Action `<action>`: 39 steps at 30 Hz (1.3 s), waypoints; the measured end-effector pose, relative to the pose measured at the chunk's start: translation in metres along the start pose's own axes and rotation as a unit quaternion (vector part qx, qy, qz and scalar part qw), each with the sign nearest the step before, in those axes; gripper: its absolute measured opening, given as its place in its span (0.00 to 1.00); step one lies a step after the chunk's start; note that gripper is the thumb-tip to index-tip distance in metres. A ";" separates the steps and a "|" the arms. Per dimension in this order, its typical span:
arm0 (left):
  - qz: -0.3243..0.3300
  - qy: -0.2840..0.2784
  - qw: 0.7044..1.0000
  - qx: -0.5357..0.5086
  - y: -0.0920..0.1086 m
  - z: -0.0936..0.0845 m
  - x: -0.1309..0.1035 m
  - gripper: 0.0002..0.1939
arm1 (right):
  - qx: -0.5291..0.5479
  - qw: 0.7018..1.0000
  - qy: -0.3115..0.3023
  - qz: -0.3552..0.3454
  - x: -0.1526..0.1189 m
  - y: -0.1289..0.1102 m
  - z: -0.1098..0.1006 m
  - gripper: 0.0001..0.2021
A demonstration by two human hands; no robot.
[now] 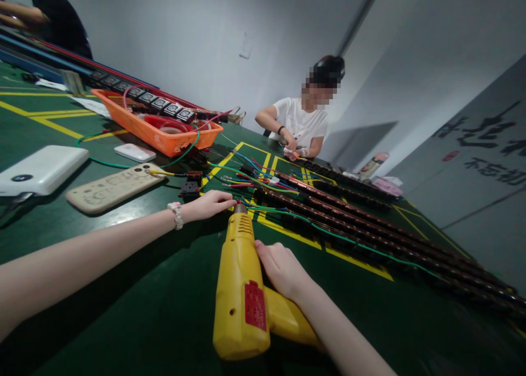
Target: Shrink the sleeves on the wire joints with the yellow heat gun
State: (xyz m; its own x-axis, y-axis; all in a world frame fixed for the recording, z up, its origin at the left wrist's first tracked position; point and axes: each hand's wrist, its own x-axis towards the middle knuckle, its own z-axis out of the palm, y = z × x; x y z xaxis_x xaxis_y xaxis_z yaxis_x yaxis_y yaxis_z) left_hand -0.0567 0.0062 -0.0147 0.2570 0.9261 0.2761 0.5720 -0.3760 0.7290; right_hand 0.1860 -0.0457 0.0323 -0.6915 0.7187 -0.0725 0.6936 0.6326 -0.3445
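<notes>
Bulky and yellow, the heat gun (242,288) lies nearest the camera, over the near part of the green desk (172,321), its metal nozzle facing the far edge. It looks hard-shelled and moderately heavy, most of its bulk at the rear; the handle, sticking out to the right, seems the sound place to hold, well clear of the nozzle, which may be hot. The right hand (285,269) grips the gun where handle and body meet, thumb along the barrel; its other fingertips are hidden. That forearm rises from the bottom right, wrist nearly straight.

Just beyond the nozzle, the left hand (207,206) reaches in from the left, palm down, thumb and fingers pinching at the ends of the thin wires (257,206). Those look light, soft and bendy, best taken close to the tips. The left arm is long and low across the desk.

Farther out, 1 phone (115,189) lies left of the wires, dark strips (361,231) stretch towards the right, and 1 orange basket (164,143) stands beyond the phone. Past the desk's far edge, 1 person (302,118) handles something small.
</notes>
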 end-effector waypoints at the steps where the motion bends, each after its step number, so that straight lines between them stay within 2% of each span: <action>1: 0.001 0.000 1.000 -0.002 0.000 0.000 0.000 0.20 | -0.001 1.000 0.001 0.000 -0.001 0.000 -0.001 0.33; 6: 0.004 -0.019 1.000 0.015 0.003 -0.001 -0.002 0.21 | -0.007 1.000 0.008 0.002 -0.008 0.004 -0.005 0.31; 13: -0.003 -0.035 0.999 0.033 0.006 -0.002 -0.005 0.21 | 0.019 0.999 0.034 0.030 -0.029 0.033 -0.015 0.29; 22: -0.019 -0.038 0.999 0.031 0.011 -0.004 -0.007 0.20 | 0.075 0.985 0.057 0.146 -0.070 0.069 -0.027 0.28; 26: -0.022 -0.039 0.999 0.030 0.008 -0.003 -0.006 0.19 | 0.052 0.979 0.091 0.176 -0.083 0.079 -0.031 0.29; 32: 0.018 -0.022 0.998 0.055 0.004 -0.001 -0.006 0.20 | 0.028 0.976 0.102 0.191 -0.082 0.079 -0.032 0.29; 39: 0.026 -0.021 0.998 0.059 0.003 0.000 -0.005 0.19 | 0.050 0.975 0.086 0.200 -0.077 0.079 -0.030 0.28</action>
State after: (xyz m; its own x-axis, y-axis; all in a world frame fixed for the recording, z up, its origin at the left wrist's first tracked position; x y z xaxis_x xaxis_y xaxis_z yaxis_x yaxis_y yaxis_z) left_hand -0.0567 0.0006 -0.0140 0.3200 0.9039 0.2839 0.6435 -0.4273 0.6351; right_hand 0.3000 -0.0430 0.0387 -0.3197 0.9453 -0.0642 0.8715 0.2668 -0.4114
